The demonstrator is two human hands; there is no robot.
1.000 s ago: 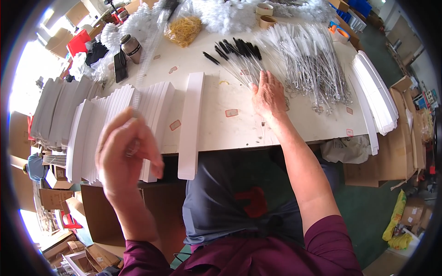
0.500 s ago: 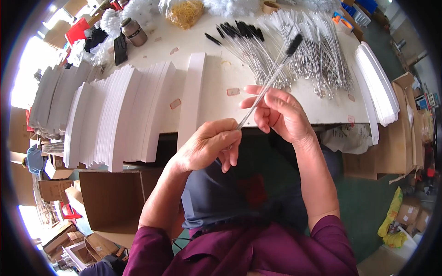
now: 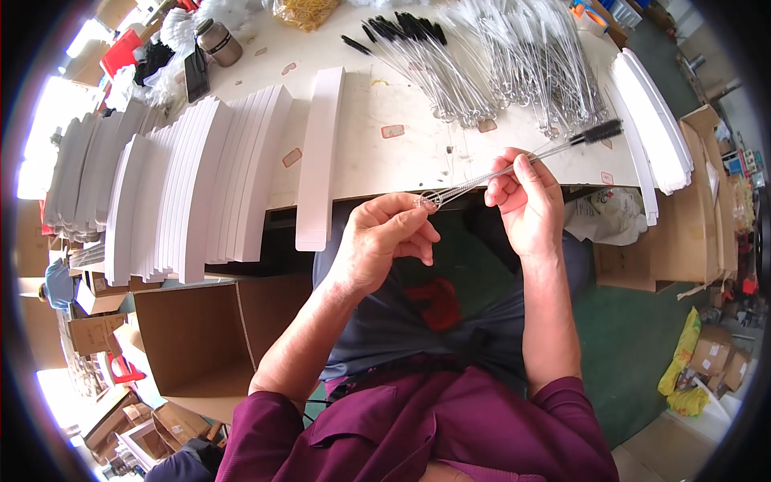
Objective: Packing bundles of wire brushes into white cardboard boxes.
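Note:
A small bundle of wire-handled tube brushes [image 3: 554, 149] with black bristle tips slants up to the right at the table's front edge. My left hand [image 3: 373, 239] pinches it by the looped wire ends. Midway along the shafts, my right hand [image 3: 532, 210] has its thumb and fingers closed around the wires. Beyond my hands lies a pile of black-tipped brushes [image 3: 434, 80], loops toward me. To its right is a larger heap of white-bristled brushes [image 3: 554, 76].
A long flat white carton [image 3: 321, 153] overhangs the table edge, left of my hands. Further left stand rows of similar cartons [image 3: 189, 189], with more [image 3: 654, 120] at the right. An open cardboard box [image 3: 189, 337] sits below left. A flask [image 3: 218, 42] stands at the back.
The brush bundle has swung from steeply upright to leaning right. My right hand, its fingers spread before, has closed on the shafts. The looped ends now show at my left fingertips.

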